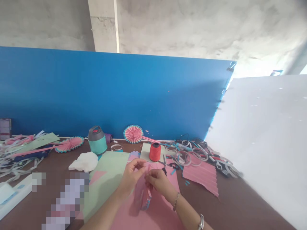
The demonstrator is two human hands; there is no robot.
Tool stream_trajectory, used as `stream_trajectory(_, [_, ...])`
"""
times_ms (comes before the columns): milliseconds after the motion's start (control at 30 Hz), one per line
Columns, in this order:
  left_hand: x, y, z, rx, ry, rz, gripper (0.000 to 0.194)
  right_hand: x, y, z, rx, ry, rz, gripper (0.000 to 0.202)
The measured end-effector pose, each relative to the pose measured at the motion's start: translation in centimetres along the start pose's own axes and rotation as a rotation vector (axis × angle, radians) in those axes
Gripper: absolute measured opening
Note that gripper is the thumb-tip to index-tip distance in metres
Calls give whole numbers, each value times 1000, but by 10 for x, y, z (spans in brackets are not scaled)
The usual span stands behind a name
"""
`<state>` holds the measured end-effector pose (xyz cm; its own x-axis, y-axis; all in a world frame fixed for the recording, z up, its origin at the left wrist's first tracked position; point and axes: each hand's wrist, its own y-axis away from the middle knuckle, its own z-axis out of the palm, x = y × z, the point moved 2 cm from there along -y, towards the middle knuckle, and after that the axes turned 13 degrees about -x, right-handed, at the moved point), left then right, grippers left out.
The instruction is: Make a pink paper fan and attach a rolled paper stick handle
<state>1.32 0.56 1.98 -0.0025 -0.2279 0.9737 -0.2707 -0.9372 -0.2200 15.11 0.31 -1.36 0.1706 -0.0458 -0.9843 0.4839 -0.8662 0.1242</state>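
Note:
A bundle of pink pleated paper (145, 198) with blue edging hangs upright between my hands, over pink sheets (168, 198) on the table. My left hand (132, 175) is closed at the upper left of the bundle, thumb and fingers pinched on it. From the right, my right hand (158, 182) grips the same folds near the top, its fingertips curled in. Whether a thread runs between the fingers is too small to tell. Just beyond the hands, a red spool of thread (155, 153) stands upright on a pale pad. Scissors (175, 165) lie to its right.
Finished round paper fans (133, 134) lean and lie at the back. A teal jug (97, 142) and white cloth (83, 162) are left. Rings and clutter (192, 156) fill the right, beside pleated pink paper (202, 175). A blue partition (107, 92) closes off the back.

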Motion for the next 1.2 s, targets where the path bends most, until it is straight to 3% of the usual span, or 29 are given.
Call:
stream_trajectory(133, [-5, -2, -4, 94, 91, -5, 20, -1, 0, -1, -35, -77, 14, 38])
stream_trajectory(367, [-2, 2, 8, -99, -11, 14, 20, 3, -6, 6, -24, -53, -28, 36])
stream_trajectory(533, [-11, -1, 8, 32, -99, 5, 17, 6, -4, 6, -133, -13, -58, 26])
stream_trajectory(700, [-10, -5, 1, 99, -110, -10, 24, 10, -5, -4, -54, -128, -13, 38])
stream_trajectory(767, [-3, -3, -2, -10, -134, -52, 23, 9, -6, -12, 13, -158, -32, 40])
stream_trajectory(900, [15, 13, -2, -676, -137, -281, 35, 3, -5, -33, 186, -299, -108, 35])
stream_trajectory(1033, [22, 30, -2, -1086, -197, -406, 23, -5, -1, -43, 249, -382, -144, 35])
stream_trajectory(1100, [18, 33, 1, -1178, -255, -374, 20, -8, 1, -43, 252, -406, -156, 33])
stream_trajectory(1200, [9, 30, 5, -1062, -391, -207, 11, -12, 3, -41, 229, -438, -170, 31])
